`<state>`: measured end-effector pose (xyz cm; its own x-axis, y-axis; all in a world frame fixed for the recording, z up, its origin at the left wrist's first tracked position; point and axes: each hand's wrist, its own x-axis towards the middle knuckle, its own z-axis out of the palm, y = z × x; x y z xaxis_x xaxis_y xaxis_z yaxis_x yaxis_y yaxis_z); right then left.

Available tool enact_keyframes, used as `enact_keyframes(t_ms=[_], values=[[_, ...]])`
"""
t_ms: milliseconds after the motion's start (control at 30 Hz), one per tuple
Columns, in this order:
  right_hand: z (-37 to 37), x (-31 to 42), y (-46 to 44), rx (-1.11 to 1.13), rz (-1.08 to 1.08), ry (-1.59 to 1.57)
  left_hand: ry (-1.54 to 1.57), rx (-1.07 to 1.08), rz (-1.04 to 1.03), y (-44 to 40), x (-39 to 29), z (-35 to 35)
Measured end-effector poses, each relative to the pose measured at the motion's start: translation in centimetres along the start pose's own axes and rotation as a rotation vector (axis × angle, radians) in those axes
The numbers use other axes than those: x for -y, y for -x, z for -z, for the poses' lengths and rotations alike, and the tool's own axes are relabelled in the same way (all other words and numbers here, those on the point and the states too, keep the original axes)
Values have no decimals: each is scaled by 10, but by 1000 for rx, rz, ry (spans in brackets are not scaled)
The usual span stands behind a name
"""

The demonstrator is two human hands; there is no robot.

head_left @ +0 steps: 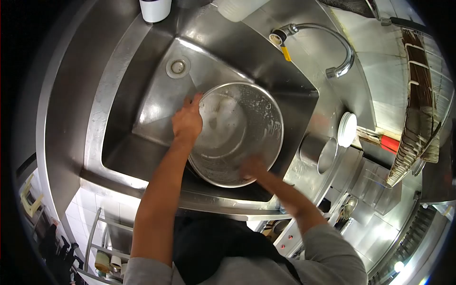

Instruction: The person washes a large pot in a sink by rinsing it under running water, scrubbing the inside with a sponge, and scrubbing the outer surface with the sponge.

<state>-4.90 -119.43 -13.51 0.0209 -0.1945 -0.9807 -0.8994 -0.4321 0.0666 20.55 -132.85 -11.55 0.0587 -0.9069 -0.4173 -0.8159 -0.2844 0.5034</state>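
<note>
A large round metal pot (266,109) is tilted in the sink (156,102), its mouth facing up towards me. Whitish suds streak its inner wall, and some cloudy liquid or foam shows at the bottom. My left hand (187,119) grips the pot's left rim, fingers curled over the edge. Reaching over the near right rim, my right hand (252,167) is inside the pot close to its wall. Motion smears its fingers, so I cannot see whether it holds anything.
A curved faucet (349,47) with a yellow lever rises behind the sink. To the right stand a smaller metal pot (311,148) and some stacked white lids or dishes (347,129). A white container (156,10) sits at the far left edge, and a wire rack (418,109) is on the right.
</note>
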Motion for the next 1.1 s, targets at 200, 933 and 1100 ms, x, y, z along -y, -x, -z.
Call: enact_keyframes(t_ms=[200,933,1100], values=[[38,31,56,-101,474,-574,-4,34,-117,-18,8,-7],[19,-57,72,-204,23,-154,128,-10,46,26,14,-2],[44,-117,-27,-743,-135,841,113,-74,-19,28,15,-21]])
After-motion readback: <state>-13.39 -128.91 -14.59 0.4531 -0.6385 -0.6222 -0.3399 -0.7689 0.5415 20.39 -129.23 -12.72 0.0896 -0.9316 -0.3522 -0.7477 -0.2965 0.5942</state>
